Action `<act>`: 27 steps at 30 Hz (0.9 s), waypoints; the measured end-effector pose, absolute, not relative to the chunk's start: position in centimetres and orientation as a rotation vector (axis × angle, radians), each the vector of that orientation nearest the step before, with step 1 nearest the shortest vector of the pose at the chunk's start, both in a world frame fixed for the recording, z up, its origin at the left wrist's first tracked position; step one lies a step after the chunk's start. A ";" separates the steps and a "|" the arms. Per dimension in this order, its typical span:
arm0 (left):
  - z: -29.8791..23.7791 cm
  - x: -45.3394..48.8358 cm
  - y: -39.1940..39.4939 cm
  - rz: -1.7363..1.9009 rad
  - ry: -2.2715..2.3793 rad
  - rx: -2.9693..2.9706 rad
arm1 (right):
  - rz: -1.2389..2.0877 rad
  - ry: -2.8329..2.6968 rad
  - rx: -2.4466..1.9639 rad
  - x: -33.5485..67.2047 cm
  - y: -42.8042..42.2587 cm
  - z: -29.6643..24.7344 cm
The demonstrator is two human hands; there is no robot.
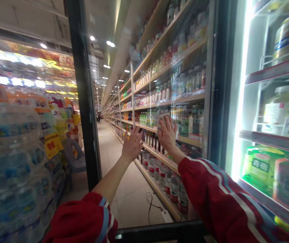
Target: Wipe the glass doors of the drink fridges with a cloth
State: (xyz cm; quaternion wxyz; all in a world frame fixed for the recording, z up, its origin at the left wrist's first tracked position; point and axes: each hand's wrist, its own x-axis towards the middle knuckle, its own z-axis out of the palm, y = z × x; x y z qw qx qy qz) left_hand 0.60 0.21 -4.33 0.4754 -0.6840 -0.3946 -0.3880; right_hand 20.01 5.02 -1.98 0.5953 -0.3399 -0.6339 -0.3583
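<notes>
A glass door (111, 158) in a dark frame stands in front of me, with shelves of bottles visible through it. My right hand (168, 135) presses a pale, light-coloured cloth (163, 120) to the glass, fingers bent over it. To its left, my left hand (133, 143) has its fingers spread and holds nothing. Its palm faces the glass; whether it touches the pane I cannot tell. Both arms reach forward in red sleeves with white and blue stripes.
At right is a lit cooler with a shelf edge (273, 138), cans, bottles and a green pack (260, 165). Stacked water bottles (15, 162) and a grey stool (75, 157) are at left. A power strip with a cord (166, 216) lies on the floor beyond the glass.
</notes>
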 end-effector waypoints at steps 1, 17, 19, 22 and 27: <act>-4.3 0.6 0.1 -0.953 -0.964 -1.666 | -0.850 -1.518 -0.764 19.1 4.7 -2.1; -2.7 3.9 0.0 -1.001 -0.823 -1.767 | -0.846 -1.800 -0.481 21.2 5.1 -4.6; -2.6 4.8 -0.2 -1.037 -0.880 -1.738 | -0.838 -1.752 -0.537 21.8 5.5 -5.2; -2.6 6.6 -0.1 -1.050 -0.970 -1.675 | -0.844 -1.671 -0.622 21.8 5.9 -5.7; -2.9 7.5 0.8 -0.990 -0.987 -1.625 | -0.908 -1.608 -0.649 21.3 6.1 -5.9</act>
